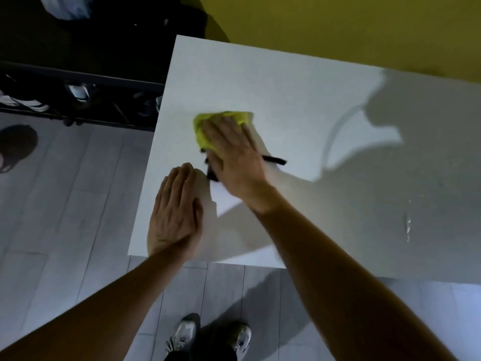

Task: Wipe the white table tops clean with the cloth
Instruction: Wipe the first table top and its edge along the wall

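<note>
No text, label, brand or number can be read anywhere.

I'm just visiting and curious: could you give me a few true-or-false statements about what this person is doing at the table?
1. The right hand presses a yellow cloth on the white table. True.
2. The left hand holds a spray bottle. False: it lies flat on the table, holding nothing.
3. The cloth is blue. False: it is yellow.
4. A wet streak shows on the table to the right. True.
5. The wall behind is yellow. True.
</note>
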Action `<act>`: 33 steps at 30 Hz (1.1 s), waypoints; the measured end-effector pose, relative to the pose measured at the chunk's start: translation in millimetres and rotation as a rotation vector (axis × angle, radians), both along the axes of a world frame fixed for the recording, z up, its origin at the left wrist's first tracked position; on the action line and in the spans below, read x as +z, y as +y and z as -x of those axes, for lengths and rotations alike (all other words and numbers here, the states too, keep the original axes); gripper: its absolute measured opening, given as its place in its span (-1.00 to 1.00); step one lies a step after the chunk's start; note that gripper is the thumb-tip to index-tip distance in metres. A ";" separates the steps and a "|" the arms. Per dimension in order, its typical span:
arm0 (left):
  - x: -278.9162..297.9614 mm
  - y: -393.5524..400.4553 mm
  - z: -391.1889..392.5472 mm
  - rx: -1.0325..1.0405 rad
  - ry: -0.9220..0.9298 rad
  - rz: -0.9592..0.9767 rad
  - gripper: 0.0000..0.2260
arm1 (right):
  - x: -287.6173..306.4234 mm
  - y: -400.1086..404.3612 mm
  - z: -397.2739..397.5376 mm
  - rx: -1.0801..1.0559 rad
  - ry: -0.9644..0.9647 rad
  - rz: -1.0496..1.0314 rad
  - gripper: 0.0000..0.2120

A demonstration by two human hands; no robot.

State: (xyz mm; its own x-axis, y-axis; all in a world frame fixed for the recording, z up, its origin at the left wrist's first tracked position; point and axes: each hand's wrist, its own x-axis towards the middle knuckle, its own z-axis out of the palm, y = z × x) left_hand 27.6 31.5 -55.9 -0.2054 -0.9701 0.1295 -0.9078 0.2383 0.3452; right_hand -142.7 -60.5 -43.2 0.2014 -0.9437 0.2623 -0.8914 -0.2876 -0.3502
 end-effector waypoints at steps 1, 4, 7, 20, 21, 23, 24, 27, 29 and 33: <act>0.9 0.5 0.1 0.004 -0.005 -0.005 -0.46 | -0.3 -11.5 16.2 -0.078 -0.003 -0.001 -0.47; 2.3 1.0 0.5 0.010 -0.032 -0.027 -0.46 | 5.1 -44.5 86.8 -0.412 0.063 -0.039 -0.43; 2.0 1.6 2.0 0.015 -0.037 -0.037 -0.46 | 17.3 -67.9 138.3 -0.650 0.050 -0.161 -0.43; 2.8 1.1 0.6 0.034 0.043 -0.029 -0.49 | 7.5 5.1 -20.4 0.037 -0.030 0.049 -0.52; 2.3 0.5 -0.3 0.023 0.047 -0.024 -0.48 | 6.2 11.1 3.9 -0.013 -0.019 0.060 -0.51; 4.4 1.2 -0.4 0.020 0.044 -0.027 -0.48 | 0.8 27.2 61.6 -0.196 -0.003 0.055 -0.49; 5.9 1.7 0.3 0.024 0.042 -0.034 -0.50 | -1.8 37.6 92.9 -0.288 0.004 0.052 -0.49; 8.8 1.3 2.7 0.034 0.044 -0.053 -0.52 | 1.0 69.6 156.0 -0.514 0.004 -0.018 -0.47; 10.2 1.7 4.2 0.043 0.046 -0.054 -0.51 | 3.2 79.7 149.5 -0.617 0.003 -0.025 -0.47; 10.1 1.0 2.3 0.032 0.078 -0.080 -0.50 | 3.3 112.2 43.0 -0.450 0.040 -0.017 -0.45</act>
State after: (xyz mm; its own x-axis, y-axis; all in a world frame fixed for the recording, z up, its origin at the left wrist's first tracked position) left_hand 25.3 32.5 -45.8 -0.1664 -0.9839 0.0658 -0.8841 0.1784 0.4318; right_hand -185.7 51.7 -39.9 -0.2204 -0.9437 0.2467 -0.9394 0.1373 -0.3142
